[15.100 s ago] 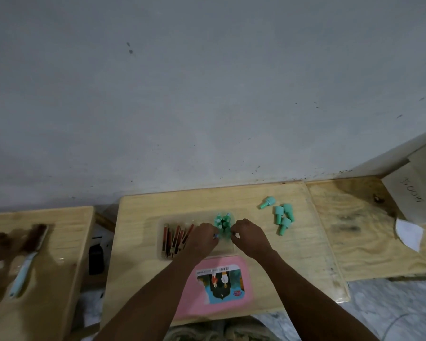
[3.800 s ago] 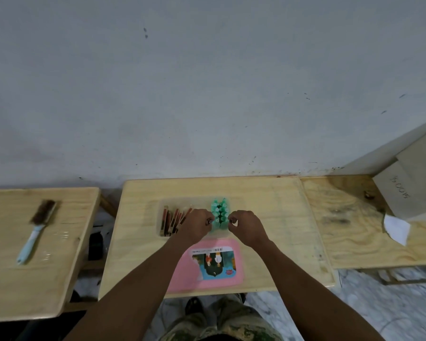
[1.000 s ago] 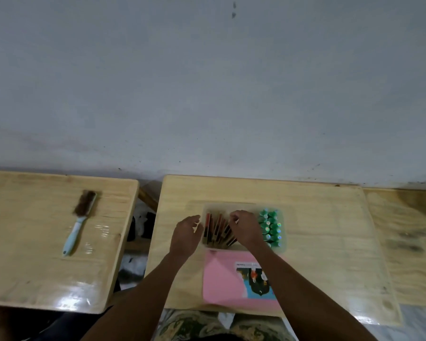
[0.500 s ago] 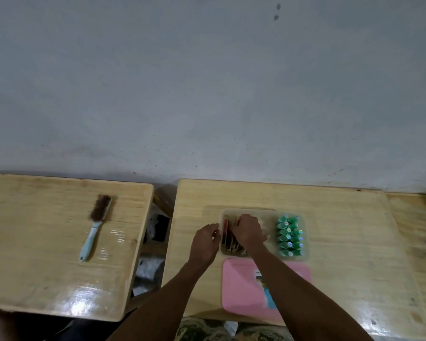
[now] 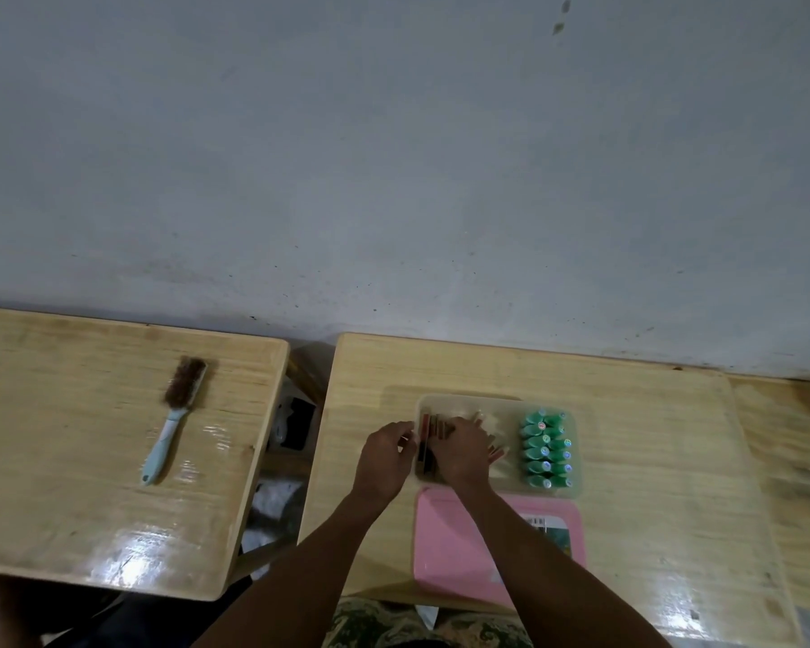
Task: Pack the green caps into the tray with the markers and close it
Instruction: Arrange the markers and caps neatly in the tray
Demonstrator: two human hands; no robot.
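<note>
Biggest thing in view is the bare grey wall, then two wooden desks side by side. The left desk only has a brush with a pale blue handle lying on it, well apart from the action. All the work is on the middle desk.

There sits the clear tray, and just in front of it, touching or nearly so, the pink lid lying flat. The green caps look already packed: two neat rows standing at the tray's right end. The markers are bunched at the left end.

So the step in hand seems to be tidying the markers so they lie flat. The right hand rests on top of them with fingers curled down; whether it's actually pinching one can't be told. The left hand is at the tray's left wall, fingers loosely bent at the rim, apparently steadying it.

Next move probably calls for letting go, picking up the lid and pressing it on squarely, with no marker poking above the rim.

The lid has a printed sticker with what looks like a barcode, but it's too blurred and half hidden by the arm to read.
</note>
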